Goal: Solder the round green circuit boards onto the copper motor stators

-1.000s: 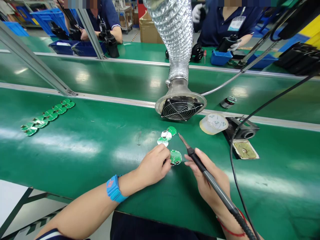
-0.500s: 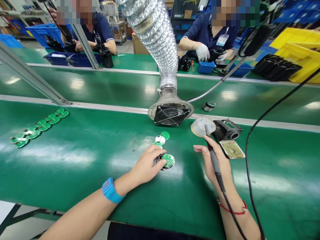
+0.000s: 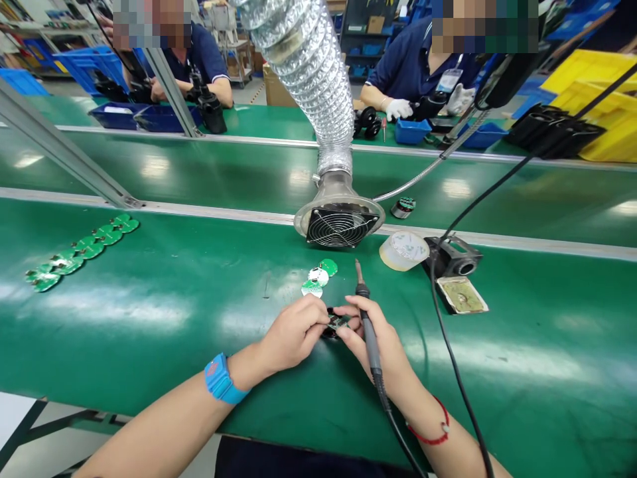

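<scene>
Near the middle of the green bench, my left hand has its fingers pinched on the edge of a small green circuit board. The board is tilted above a dark round part, mostly hidden by my fingers. My right hand holds a soldering iron, its tip pointing up and away from the board. Thumb and fingertips of that same hand also touch the board's right side. Just beyond lie a few round circuit boards, green and white, overlapping in a short row.
A fume-extraction fan hangs from a silver duct. Right of it are a tape roll, an iron stand and a sponge tray. Several green boards lie left. The iron's cable crosses the right. Two co-workers sit opposite.
My right hand has moved left with the soldering iron, from the tape roll to the board. The board has tilted between my hands. A small cylindrical part beyond the rail has shifted left.
</scene>
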Demonstrator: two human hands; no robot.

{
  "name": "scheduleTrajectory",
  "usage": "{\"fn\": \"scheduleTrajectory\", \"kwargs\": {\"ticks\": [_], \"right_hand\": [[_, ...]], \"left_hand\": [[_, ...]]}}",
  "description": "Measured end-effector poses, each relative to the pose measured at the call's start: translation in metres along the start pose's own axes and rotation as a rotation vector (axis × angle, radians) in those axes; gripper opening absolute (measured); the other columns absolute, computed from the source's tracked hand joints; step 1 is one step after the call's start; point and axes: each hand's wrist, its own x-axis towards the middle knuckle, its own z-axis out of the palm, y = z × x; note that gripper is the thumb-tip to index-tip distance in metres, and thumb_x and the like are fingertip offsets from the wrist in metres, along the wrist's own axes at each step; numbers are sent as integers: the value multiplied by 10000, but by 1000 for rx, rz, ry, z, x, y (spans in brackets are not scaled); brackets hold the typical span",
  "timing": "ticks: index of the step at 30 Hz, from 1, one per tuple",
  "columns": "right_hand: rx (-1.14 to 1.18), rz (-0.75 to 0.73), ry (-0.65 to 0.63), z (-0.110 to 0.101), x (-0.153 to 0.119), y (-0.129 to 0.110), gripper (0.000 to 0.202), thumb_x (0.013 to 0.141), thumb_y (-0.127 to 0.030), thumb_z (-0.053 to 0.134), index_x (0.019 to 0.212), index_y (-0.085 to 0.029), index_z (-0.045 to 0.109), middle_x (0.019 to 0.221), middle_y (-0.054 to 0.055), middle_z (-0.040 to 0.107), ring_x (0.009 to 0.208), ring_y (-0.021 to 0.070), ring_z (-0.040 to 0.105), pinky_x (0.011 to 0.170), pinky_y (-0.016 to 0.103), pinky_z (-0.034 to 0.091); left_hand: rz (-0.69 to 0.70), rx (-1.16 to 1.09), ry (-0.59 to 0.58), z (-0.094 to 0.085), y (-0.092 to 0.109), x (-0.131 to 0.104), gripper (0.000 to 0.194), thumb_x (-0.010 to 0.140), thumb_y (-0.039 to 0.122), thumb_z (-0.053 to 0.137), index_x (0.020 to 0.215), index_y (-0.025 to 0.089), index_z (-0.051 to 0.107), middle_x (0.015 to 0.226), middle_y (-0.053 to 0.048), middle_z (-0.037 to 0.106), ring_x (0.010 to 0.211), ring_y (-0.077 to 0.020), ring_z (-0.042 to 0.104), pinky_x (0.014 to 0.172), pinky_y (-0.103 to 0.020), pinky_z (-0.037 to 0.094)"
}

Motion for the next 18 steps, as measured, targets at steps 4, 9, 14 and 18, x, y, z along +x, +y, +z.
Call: {"fn": "scheduleTrajectory", "kwargs": {"ticks": [4,9,14,18], "right_hand": [[-6,-4,-95,-6,1,-2,445,842,-335,675,1246,-289,493,1016,31,739,628,133,626,615,285,557],[-80,-84,-68,-5,-1,-2,486,835,-258,652,1276,-298,451,1056,38,715,711,147,641,664,297,562],[-157,-164,-35,-3,-3,-3,494,858,-243,623,1307,-291,423,1137,69,711,772,175,670,693,325,572],[-320,-286,-41,-7,-1,-7,475,879,-213,599,1327,-272,452,1197,84,704,903,221,677,785,384,580]], "left_hand": [[87,51,2,0,-1,-2,182,916,74,436,886,202,562,934,-52,641,846,-155,623,731,-281,532],[-97,3,-115,4,0,-4,358,835,183,607,1178,184,505,1170,-124,589,1113,-262,573,936,-438,515],[-371,24,-322,11,-2,-2,658,762,203,692,1347,174,392,1248,-146,593,1162,-338,558,989,-559,459],[-396,-62,-350,10,-2,2,692,775,163,677,1386,203,356,1343,-130,570,1251,-318,529,1059,-525,420]]}}
